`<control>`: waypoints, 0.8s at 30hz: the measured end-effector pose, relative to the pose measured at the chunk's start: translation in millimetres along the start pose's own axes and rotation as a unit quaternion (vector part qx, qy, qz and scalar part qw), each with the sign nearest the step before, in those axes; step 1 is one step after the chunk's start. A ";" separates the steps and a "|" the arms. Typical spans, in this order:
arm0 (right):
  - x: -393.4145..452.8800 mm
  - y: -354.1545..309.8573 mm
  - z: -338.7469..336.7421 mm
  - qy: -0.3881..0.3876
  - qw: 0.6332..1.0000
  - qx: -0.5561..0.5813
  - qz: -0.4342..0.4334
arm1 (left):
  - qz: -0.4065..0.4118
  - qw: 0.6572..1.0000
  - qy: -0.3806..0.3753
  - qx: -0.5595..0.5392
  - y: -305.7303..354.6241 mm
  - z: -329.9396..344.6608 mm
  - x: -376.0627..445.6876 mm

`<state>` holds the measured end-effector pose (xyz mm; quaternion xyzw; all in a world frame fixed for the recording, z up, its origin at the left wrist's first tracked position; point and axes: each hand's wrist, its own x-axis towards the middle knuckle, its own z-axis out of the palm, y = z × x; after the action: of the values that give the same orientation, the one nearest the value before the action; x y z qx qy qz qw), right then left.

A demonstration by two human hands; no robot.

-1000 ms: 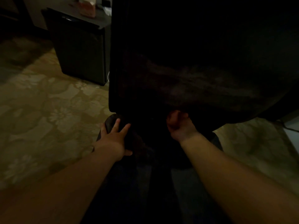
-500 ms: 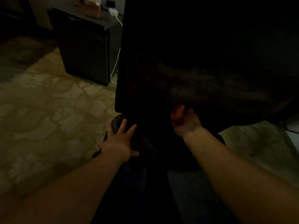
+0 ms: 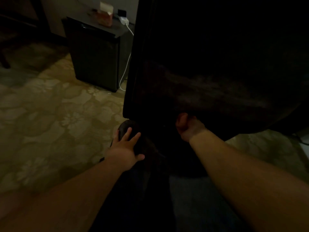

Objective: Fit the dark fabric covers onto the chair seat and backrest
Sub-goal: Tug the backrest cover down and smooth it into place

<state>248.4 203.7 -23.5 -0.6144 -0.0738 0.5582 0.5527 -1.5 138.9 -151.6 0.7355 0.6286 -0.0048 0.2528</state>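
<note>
Right hand (image 3: 189, 127) fingers clenched on the lower hem of the dark cover (image 3: 209, 72) hanging above it, left hand (image 3: 124, 148) flat with fingers spread on the chair edge (image 3: 124, 127) below-left, so right is nearer.

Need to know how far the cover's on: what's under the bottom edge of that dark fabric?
Under the dark fabric cover, the right hand grips its lower edge; the left hand rests flat on a dark rounded part below. The chair itself is hidden by fabric and darkness.
</note>
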 end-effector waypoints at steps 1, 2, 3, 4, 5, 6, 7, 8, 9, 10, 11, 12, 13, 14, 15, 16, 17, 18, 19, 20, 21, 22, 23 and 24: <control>4.7 5.8 0.0 0.011 1.000 -0.007 -0.005 | 0.005 1.000 -0.008 -0.008 -2.0 -2.6 1.1; 9.6 10.5 2.1 0.012 1.000 -0.020 -0.019 | 0.008 1.000 -0.017 -0.011 -3.8 -5.0 2.6; 3.1 13.7 8.5 0.000 1.000 -0.010 -0.022 | 0.015 1.000 -0.021 -0.009 -5.7 -8.7 2.9; -5.4 15.9 16.8 -0.014 0.999 0.000 -0.030 | 0.022 0.999 -0.026 -0.010 -7.5 -12.0 2.7; -13.8 18.0 21.9 -0.011 0.999 0.013 -0.047 | 0.027 0.999 -0.035 -0.014 -9.9 -12.7 3.1; -19.4 20.8 24.7 -0.010 0.998 0.024 -0.059 | 0.029 0.998 -0.045 -0.021 -10.9 -14.7 1.9; -19.0 24.4 24.3 -0.013 0.997 0.038 -0.064 | 0.026 0.998 -0.051 -0.029 -12.4 -14.4 2.2; -18.2 27.2 21.8 -0.015 0.997 0.047 -0.057 | 0.023 0.998 -0.052 -0.032 -11.9 -15.7 0.8; -14.7 31.0 20.0 -0.017 0.997 0.054 -0.046 | 0.018 0.998 -0.052 -0.032 -10.7 -16.1 -0.4; -10.8 32.0 18.0 -0.014 0.998 0.049 -0.034 | 0.015 0.998 -0.053 -0.033 -7.9 -16.5 -1.7; -7.0 32.8 18.5 -0.013 0.999 0.039 -0.021 | 0.012 0.998 -0.052 -0.036 -4.5 -17.8 -4.0; -5.6 33.4 20.8 -0.010 0.999 0.037 -0.005 | 0.012 0.998 -0.050 -0.038 -2.0 -18.4 -5.7; -7.1 34.2 24.3 -0.013 0.999 0.036 0.004 | 0.012 0.998 -0.049 -0.039 0.2 -19.7 -7.4; -13.2 35.8 29.5 -0.017 1.000 0.026 -0.006 | 0.012 0.998 -0.050 -0.041 1.7 -21.2 -8.8; -19.0 35.7 33.6 -0.028 0.999 0.017 -0.021 | 0.011 0.998 -0.050 -0.044 1.7 -20.8 -8.4; -26.6 36.1 38.3 -0.037 0.999 0.011 -0.037 | 0.008 0.998 -0.052 -0.047 2.1 -21.3 -8.9; -35.0 36.6 43.0 -0.041 0.998 0.015 -0.047 | 0.006 0.997 -0.051 -0.048 2.0 -19.6 -8.5; -35.1 39.0 48.1 -0.032 0.998 0.023 -0.041 | 0.005 0.998 -0.049 -0.047 2.4 -18.5 -8.9; -33.3 40.2 53.5 -0.025 0.999 0.028 -0.031 | 0.006 0.998 -0.047 -0.045 3.0 -17.4 -8.8; -31.0 41.1 57.2 -0.024 0.999 0.024 -0.028 | 0.007 0.998 -0.045 -0.042 4.0 -17.3 -9.2; -29.2 41.7 62.4 -0.026 0.999 0.019 -0.016 | 0.007 0.998 -0.043 -0.040 4.8 -18.2 -9.6; -25.6 44.8 66.9 -0.028 0.999 0.016 0.005 | 0.006 0.998 -0.042 -0.041 5.1 -19.2 -9.8; -23.8 48.9 68.9 -0.024 0.999 0.014 0.020 | 0.003 0.998 -0.041 -0.044 5.3 -19.6 -10.4; -25.1 54.1 70.2 -0.034 0.999 0.022 0.028 | 0.001 0.998 -0.043 -0.047 5.1 -19.3 -11.3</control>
<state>156.9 207.4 -33.1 -0.5841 -0.0631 0.5957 0.5476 -5.1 135.3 -129.3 0.7226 0.6157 -0.0062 0.3141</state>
